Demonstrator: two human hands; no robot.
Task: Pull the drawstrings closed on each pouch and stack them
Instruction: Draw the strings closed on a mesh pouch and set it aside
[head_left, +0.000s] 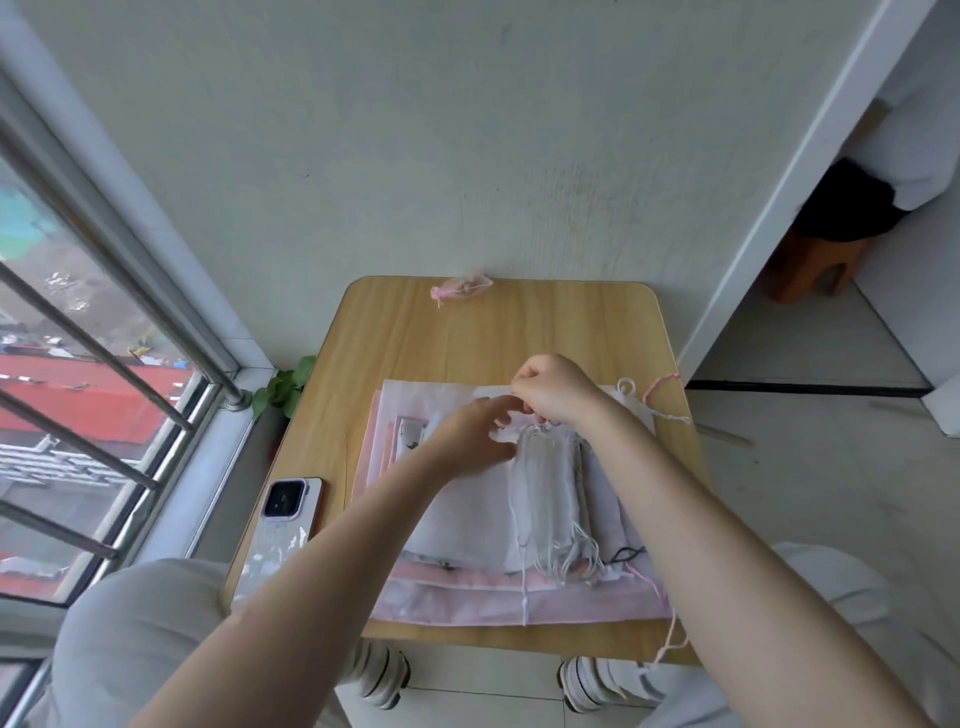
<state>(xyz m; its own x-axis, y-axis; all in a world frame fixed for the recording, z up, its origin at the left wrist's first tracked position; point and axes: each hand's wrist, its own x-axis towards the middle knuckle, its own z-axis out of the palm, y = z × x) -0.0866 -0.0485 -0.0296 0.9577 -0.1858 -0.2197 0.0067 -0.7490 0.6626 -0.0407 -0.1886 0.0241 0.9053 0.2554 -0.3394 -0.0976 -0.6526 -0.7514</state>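
Pouches (498, 499) lie stacked; both hands, left (470, 441) and right (556, 389), pinch one's top edge.

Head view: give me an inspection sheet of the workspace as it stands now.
Surface: small wooden table, far edge at the wall.
Job's things: flat pile of white and pink pouches; narrow grey stack on top, drawstrings trailing toward the person; one cinched pink pouch at the far edge.
Clutter: phone at the table's left edge.
Hands: left hand on the pile; right hand pinching at the grey stack's far end.
Cables: nothing seen.
Surroundings: barred window left, plant, doorway right with stool.
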